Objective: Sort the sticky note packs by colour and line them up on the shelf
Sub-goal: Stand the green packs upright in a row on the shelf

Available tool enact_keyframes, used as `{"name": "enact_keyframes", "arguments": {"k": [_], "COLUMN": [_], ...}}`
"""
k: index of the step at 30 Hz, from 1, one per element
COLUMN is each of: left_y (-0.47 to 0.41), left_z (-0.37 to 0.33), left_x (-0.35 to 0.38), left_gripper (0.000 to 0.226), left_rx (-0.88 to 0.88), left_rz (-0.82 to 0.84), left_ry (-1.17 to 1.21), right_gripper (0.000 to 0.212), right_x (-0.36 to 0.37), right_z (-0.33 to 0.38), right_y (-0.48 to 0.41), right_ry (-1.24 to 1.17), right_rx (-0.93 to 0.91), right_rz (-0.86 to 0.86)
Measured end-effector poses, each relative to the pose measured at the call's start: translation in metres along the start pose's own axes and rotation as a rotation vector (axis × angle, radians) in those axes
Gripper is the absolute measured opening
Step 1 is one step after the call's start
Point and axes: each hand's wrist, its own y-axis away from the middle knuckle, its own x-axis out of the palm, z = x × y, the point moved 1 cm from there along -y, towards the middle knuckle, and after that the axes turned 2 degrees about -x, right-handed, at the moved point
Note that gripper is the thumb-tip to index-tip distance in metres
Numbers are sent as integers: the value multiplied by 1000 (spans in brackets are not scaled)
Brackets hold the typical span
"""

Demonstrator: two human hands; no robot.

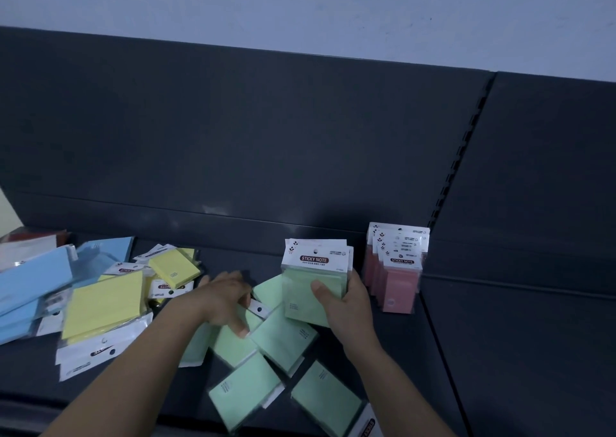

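Note:
My right hand (346, 303) holds an upright stack of green sticky note packs (315, 266) on the dark shelf (466, 336), thumb across the front pack. My left hand (223, 300) rests palm down on loose green packs (283, 340) lying flat in the middle, fingers pinching one pack's white header. More green packs (245, 391) lie near the front edge. A row of pink packs (398, 270) stands upright at the right, against the back panel. Yellow packs (103, 305) lie scattered at the left, and blue packs (33, 280) are piled at the far left.
The shelf's dark back panel (266, 136) rises behind everything, with a slotted upright (456, 160) dividing it from the bay on the right. A red and white pack (30, 241) shows at the far left rear.

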Motion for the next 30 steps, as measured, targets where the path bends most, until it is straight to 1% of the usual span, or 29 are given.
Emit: {"name": "enact_keyframes", "arguments": {"k": [4,6,9,13,17,18,20,22,24,27,30], "left_y": [5,8,12,16,24,27,33,37,39,31,19], "left_z": [1,4,12,27,29,28,25,15,-5,-32,-47], "left_x": [-2,-4,-9,-15,-21,-24,-30,-35,-38,-32,-21], "left_gripper": [43,37,25,23,19,23,44,63,76,85,90], "left_rx": [-10,-14,-15,-16,-9,14,79,155,212,240,239], "left_rz": [20,-3,-90,-211,-395,-418,-442,-448,-433,-482,-555], "left_ry": [145,268,479,747,1137,1268,1469,1505,1456,1399,1320], "right_gripper": [29,29,27,26,26,25,25,24,20,7,17], "right_x": [0,0,0,0,2,2,4,5,7,13,16], "right_z": [-1,-1,0,-1,-2,-2,-1,1,4,8,14], "right_y": [0,0,0,-1,0,0,0,0,-2,-2,-1], "right_ry": [-11,-18,-22,-20,-21,-14,-14,-44,-92,-144,-231], "right_rx": [1,2,-3,2,16,23,33,37,54,116,151], "right_rz": [-7,-10,-21,-31,-39,-39,-38,-35,-30,-8,57]}}
